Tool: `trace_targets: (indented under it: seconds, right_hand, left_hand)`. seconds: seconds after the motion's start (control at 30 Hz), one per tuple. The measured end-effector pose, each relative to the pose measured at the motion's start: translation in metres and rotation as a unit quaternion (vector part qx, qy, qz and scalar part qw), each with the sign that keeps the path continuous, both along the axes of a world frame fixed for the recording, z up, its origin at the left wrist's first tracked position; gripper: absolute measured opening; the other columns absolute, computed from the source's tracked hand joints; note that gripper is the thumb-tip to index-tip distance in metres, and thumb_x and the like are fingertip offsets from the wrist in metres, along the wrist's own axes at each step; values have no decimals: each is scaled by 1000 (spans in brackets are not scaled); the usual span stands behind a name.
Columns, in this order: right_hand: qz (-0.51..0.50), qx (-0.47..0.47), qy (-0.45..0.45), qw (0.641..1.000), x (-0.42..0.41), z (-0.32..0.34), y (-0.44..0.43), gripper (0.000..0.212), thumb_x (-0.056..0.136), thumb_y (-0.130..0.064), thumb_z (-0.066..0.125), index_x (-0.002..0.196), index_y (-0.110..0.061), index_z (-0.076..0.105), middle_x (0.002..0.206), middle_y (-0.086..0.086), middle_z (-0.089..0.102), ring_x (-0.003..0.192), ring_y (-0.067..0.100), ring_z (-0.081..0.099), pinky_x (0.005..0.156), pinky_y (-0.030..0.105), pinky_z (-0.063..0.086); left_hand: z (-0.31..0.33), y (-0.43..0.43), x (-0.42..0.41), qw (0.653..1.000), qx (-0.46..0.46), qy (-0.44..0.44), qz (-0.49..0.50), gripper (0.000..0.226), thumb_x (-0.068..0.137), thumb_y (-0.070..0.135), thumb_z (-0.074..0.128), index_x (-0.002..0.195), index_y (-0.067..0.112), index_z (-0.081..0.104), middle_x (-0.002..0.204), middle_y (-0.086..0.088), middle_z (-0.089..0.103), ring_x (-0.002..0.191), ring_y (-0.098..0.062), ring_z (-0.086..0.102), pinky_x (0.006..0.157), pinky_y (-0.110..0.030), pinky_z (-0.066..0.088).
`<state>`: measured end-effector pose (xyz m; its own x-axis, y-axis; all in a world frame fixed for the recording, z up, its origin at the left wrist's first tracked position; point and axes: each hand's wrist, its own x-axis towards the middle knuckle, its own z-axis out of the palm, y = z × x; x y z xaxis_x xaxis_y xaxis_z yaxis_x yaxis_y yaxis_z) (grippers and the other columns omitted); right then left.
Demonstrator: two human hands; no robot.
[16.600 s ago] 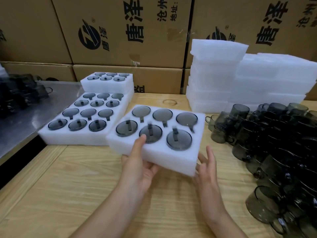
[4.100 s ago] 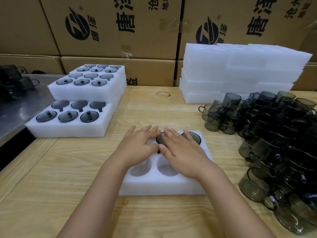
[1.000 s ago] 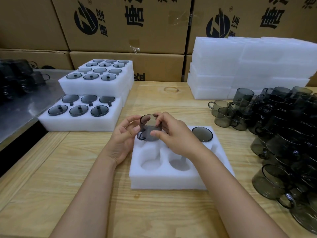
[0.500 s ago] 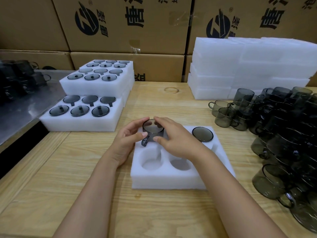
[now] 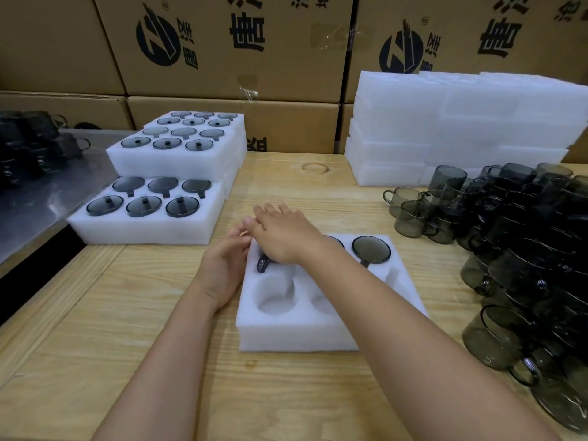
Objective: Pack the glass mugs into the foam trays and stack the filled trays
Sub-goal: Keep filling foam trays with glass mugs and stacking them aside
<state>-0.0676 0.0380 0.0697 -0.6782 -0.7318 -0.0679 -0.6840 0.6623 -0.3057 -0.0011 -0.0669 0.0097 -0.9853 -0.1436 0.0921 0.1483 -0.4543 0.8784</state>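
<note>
A white foam tray [image 5: 299,332] lies on the wooden table in front of me. My right hand [image 5: 283,233] lies flat, fingers straight, on a smoky glass mug [image 5: 262,264] sunk in the tray's far left pocket; only the mug's handle shows. My left hand [image 5: 222,265] rests against the tray's left edge, fingers loosely curled beside the mug. Another mug [image 5: 370,248] sits upside down in the far right pocket, and a third is partly hidden under my right wrist. The near pockets [image 5: 273,297] hold nothing.
Filled trays [image 5: 149,227] are stacked in steps at the left. A pile of loose smoky mugs [image 5: 525,249] covers the right side of the table. Blank foam trays [image 5: 461,128] stand stacked at the back right, before cardboard boxes [image 5: 222,46]. A metal surface [image 5: 38,198] lies far left.
The mug held above the far left pocket has gone down into it. My right hand flattened on top of it and my left hand let go and slid to the tray's edge.
</note>
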Motion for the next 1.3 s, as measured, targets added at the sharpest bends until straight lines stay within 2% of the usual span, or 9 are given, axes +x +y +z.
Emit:
trace_targets:
  seconds: [0.1, 0.23, 0.47, 0.6, 0.7, 0.77, 0.97, 1.07, 1.3]
  right_hand:
    - [-15, 33, -3, 999, -2, -13, 0, 55, 101, -37, 13, 151, -20, -1, 159, -5, 0, 146, 20, -4, 117, 44, -7]
    - [-23, 95, 17, 995, 4, -20, -1, 70, 96, -36, 29, 149, -23, -15, 158, -8, -10, 145, 21, -14, 112, 50, -17]
    - [-18, 103, 29, 994, 6, -19, -1, 71, 95, -36, 33, 151, -21, -7, 159, -4, -7, 145, 27, -9, 113, 53, -13]
    - [-7, -24, 36, 999, 7, -17, 10, 47, 98, -29, 24, 141, -11, 33, 140, 7, 41, 132, 24, 33, 114, 44, 13]
    - [-9, -174, -82, 981, 12, -10, 27, 32, 99, -22, 35, 122, -11, 53, 124, 7, 57, 116, 24, 49, 100, 38, 37]
    - [-36, -232, -128, 964, 11, -8, 46, 36, 99, -24, 37, 131, -15, 51, 133, 3, 53, 121, 19, 47, 90, 29, 39]
    - [-315, -381, 0, 869, -36, -5, 114, 30, 94, -15, 43, 116, -14, 63, 115, 3, 64, 101, 16, 54, 71, 19, 31]
    - [-396, -333, 36, 855, -67, -5, 138, 30, 90, -10, 41, 109, -9, 64, 116, 9, 62, 104, 27, 53, 79, 29, 39]
    - [-401, -53, 14, 914, -101, -19, 151, 37, 85, -5, 38, 120, -7, 53, 121, 15, 55, 120, 36, 42, 77, 34, 30]
  left_hand:
    - [-3, 10, -6, 998, -6, -33, 56, 41, 94, 17, 43, 133, 4, 42, 124, -17, 60, 109, -25, 60, 93, -36, 46]
    - [-9, 19, -14, 996, -13, -43, 75, 43, 99, 20, 39, 141, 28, 32, 122, 6, 54, 99, -5, 62, 73, -19, 52]
    - [-6, 16, -14, 995, -72, -29, 66, 43, 95, 20, 45, 134, 36, 40, 125, 19, 48, 100, 6, 61, 71, -13, 52]
    - [-4, 15, -8, 998, -32, -24, 46, 51, 84, 28, 52, 134, 28, 44, 107, 5, 72, 99, -11, 68, 73, -22, 55]
    - [-3, 13, -3, 997, -57, -31, 43, 54, 81, 20, 63, 132, 27, 48, 110, -10, 68, 98, -22, 67, 77, -31, 53]
    - [-3, 12, -2, 995, -82, -36, 46, 57, 76, 12, 65, 129, 26, 50, 115, -14, 63, 96, -24, 66, 78, -33, 51]
    - [-1, 13, -1, 993, -95, -50, 50, 58, 69, 14, 63, 127, 23, 55, 133, -7, 56, 105, -25, 63, 85, -38, 50]
    - [0, 12, -2, 993, -87, -54, 50, 58, 69, 14, 61, 126, 21, 56, 133, -10, 55, 104, -26, 62, 80, -36, 51]
    - [3, 14, 1, 994, -71, -56, 57, 58, 69, 16, 57, 128, 17, 54, 132, -12, 56, 102, -25, 63, 84, -38, 52]
